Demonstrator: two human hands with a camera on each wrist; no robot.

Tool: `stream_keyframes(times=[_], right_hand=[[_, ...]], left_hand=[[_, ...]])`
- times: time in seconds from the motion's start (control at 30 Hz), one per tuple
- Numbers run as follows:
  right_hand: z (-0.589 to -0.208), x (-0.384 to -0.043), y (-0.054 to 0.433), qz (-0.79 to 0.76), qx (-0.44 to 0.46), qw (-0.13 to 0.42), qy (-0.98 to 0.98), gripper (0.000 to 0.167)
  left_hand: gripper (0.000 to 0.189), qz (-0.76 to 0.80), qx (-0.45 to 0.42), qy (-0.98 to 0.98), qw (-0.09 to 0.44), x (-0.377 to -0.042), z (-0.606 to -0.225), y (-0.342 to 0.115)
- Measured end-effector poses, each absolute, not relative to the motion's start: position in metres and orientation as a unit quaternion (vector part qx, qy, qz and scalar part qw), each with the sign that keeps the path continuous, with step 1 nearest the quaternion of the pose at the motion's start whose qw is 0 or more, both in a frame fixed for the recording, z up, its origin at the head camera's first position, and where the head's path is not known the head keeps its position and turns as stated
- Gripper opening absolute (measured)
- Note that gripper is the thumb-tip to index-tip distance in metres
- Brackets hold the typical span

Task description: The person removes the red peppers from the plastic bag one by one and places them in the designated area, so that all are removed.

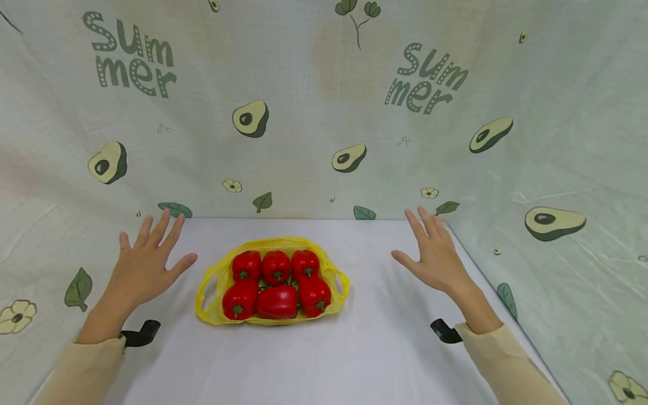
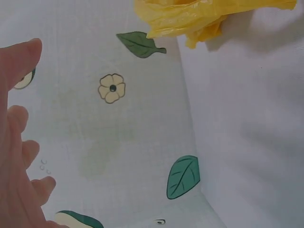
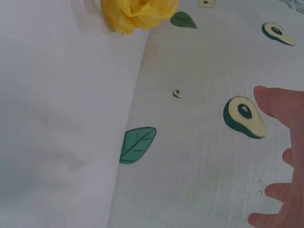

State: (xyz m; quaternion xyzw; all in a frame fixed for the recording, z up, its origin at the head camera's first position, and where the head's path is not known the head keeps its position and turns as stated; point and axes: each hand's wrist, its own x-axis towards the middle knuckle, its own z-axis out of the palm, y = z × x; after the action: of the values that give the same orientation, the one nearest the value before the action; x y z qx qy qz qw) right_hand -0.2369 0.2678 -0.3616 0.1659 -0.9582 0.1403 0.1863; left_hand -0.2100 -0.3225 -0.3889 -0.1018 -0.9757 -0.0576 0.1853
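Several red bell peppers (image 1: 277, 302) with green stems lie in two rows inside a yellow plastic bag (image 1: 221, 316), spread wide with a loop handle at each end. To the left of the bag my left hand (image 1: 147, 267) is held with fingers spread, holding nothing. My right hand (image 1: 432, 256) is off to the bag's right, its fingers extended and thumb out, also holding nothing. Part of the yellow bag (image 2: 190, 16) shows at the top of the left wrist view. The right wrist view has crumpled yellow plastic (image 3: 137, 12) at its top edge.
The bag stands on a white table (image 1: 324, 365). A pale cloth (image 1: 304, 73) printed with avocados, leaves and flowers hangs behind the table and along its sides. A black strap mount (image 1: 142, 333) sits at the left wrist, and another mount (image 1: 445, 331) at the right.
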Motion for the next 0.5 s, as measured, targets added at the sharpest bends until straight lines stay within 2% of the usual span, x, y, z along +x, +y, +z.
stream_keyframes(times=[0.33,0.5], right_hand=[[-0.363,-0.244,0.251,0.140,0.177,0.179,-0.958,0.098],[-0.364,-0.246,0.245,0.153,0.195,0.173,-0.953,0.097]], left_hand=[[0.096,-0.134,-0.137,-0.964,0.185,-0.217,-0.398,-0.320],[0.096,-0.175,-0.134,-0.963,0.154,-0.219,-0.402,-0.317]])
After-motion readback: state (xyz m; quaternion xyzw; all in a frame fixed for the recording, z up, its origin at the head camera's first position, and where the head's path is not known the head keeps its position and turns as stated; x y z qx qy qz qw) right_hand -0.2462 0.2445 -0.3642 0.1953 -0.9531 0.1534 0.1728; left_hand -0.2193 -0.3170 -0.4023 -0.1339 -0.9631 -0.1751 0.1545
